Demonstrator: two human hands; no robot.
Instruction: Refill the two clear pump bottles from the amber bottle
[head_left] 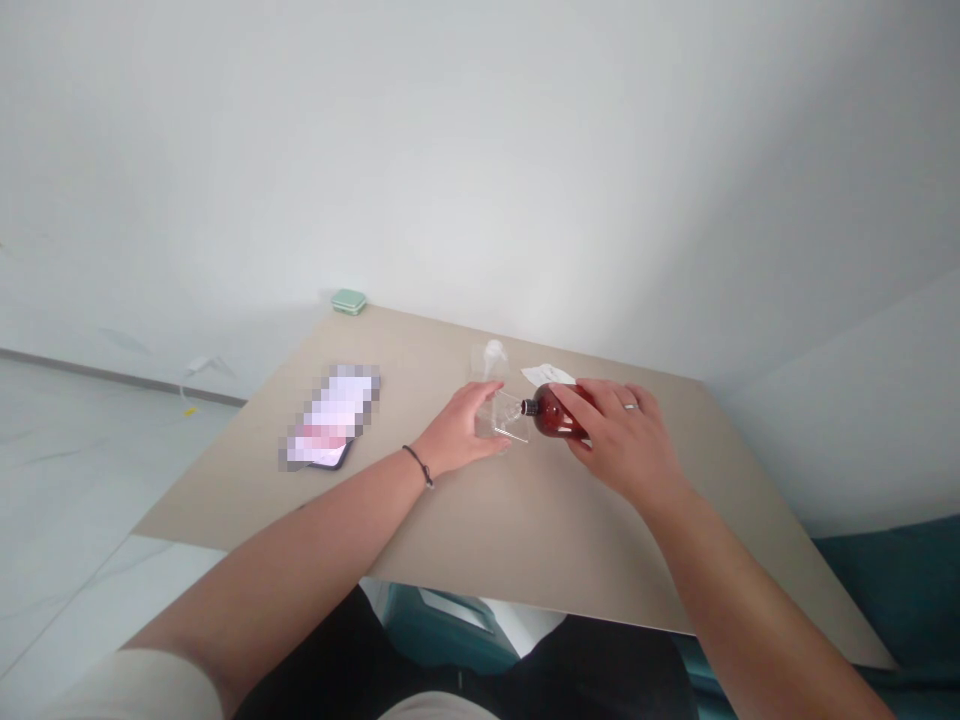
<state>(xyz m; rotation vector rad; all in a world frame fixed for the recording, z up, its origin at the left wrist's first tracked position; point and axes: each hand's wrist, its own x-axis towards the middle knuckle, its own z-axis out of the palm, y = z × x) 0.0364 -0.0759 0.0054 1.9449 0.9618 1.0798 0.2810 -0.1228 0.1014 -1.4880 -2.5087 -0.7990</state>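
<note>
My right hand is wrapped over a brown bottle that is tipped on its side, its dark neck pointing left. The neck meets the mouth of a small clear container, which my left hand grips from the left side. A dark band circles my left wrist and a ring sits on a finger of my right hand. Both hands are above the middle of a beige table.
A phone lies flat on the table to the left. A clear pump top and a white paper lie just behind the hands. A green case rests at the table's far left corner. White wall behind.
</note>
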